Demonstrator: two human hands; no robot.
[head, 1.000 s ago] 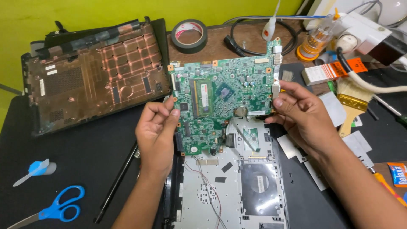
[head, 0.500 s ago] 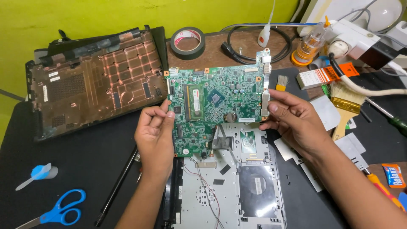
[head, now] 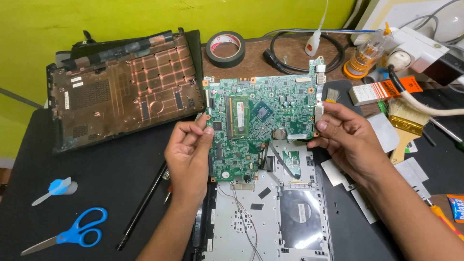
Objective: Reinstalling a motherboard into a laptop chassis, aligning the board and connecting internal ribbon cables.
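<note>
A green laptop motherboard (head: 261,121) is held up flat between both hands, above the silver laptop chassis (head: 270,212) lying open on the black bench (head: 96,193). The left hand (head: 188,150) has its fingers (head: 205,129) clamped on the board's left edge, thumb on top; the right hand (head: 350,140) pinches the right edge by the metal ports, fingers curled behind. The board's underside and the chassis area directly beneath it are hidden, and the tiny components are too small to tell apart, save a memory stick (head: 238,117) and a round coin cell (head: 280,134). Left of the left fingers lies the upturned laptop bottom cover (head: 121,92), with a black rod (head: 142,208), blue scissors (head: 72,234) and a small blue tool (head: 55,188) nearer the wrist. Beyond the fingers sit a roll of black tape (head: 225,48) and a coiled black cable (head: 299,50). Right of the right fingers are a paintbrush (head: 403,128), a small bottle (head: 365,55) and a white power strip (head: 420,48), partly cut off by the frame.
</note>
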